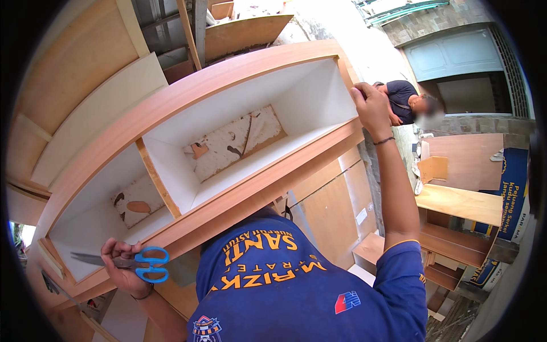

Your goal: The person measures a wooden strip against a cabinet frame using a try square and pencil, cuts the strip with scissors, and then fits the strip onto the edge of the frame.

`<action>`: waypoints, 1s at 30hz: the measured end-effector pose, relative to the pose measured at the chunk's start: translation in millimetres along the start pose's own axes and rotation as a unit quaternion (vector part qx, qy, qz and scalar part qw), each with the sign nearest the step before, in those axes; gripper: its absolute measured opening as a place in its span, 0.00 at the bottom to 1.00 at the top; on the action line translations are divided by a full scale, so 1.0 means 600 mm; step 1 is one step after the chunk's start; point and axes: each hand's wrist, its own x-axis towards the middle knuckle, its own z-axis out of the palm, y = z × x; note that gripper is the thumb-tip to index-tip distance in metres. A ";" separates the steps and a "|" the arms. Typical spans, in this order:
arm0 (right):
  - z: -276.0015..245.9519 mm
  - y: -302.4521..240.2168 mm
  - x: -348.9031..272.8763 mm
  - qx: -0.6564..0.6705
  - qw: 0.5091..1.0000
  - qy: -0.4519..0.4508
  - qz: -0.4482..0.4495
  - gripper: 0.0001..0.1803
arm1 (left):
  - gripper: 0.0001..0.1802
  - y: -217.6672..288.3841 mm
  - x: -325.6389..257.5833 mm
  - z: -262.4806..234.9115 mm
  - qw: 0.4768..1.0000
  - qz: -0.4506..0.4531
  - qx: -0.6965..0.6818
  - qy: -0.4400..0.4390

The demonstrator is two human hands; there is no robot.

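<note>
A pair of scissors (151,261) with blue handles and metal blades is in my left hand (121,268). My fingers wrap around their middle, and the blades point left over the front corner of a long cabinet (250,196). The cabinet has wood-look faces and white inner walls, and a divider (158,181) splits it into two compartments. At its right end, my right hand (373,111) is closed with bent fingers against the edge. Whatever it may pinch there is hidden.
Stained patches and scraps lie on the compartment floors. Wooden panels (85,74) lean at the left. A person in a dark shirt (400,98) is beyond my right hand. A shelf unit (456,245) stands at the right, near a blue banner (513,194). A light blue door panel (453,54) is farther back.
</note>
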 end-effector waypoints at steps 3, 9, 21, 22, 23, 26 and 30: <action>0.026 0.021 0.015 -0.016 1.000 0.009 0.003 0.10 | 0.25 -0.014 -0.006 0.010 0.999 0.047 0.009 0.017; 0.040 0.023 0.013 -0.100 0.994 0.037 0.009 0.10 | 0.25 -0.012 -0.009 0.017 0.998 0.048 0.038 0.016; 0.043 0.043 0.017 -0.190 0.978 0.053 -0.065 0.18 | 0.25 -0.009 -0.007 0.030 0.996 0.054 0.052 0.044; 0.046 0.048 0.019 -0.199 0.973 0.066 -0.094 0.18 | 0.25 -0.010 -0.007 0.031 0.996 0.055 0.051 0.047; 0.047 0.049 0.020 -0.195 0.976 0.060 -0.081 0.18 | 0.25 -0.010 -0.008 0.031 0.996 0.056 0.050 0.049; 0.049 0.043 0.019 -0.182 0.981 0.047 -0.054 0.19 | 0.25 -0.010 -0.010 0.033 0.995 0.051 0.055 0.059; 0.054 0.045 0.019 -0.168 0.983 0.049 -0.048 0.18 | 0.26 -0.011 -0.012 0.028 0.995 0.054 0.063 0.059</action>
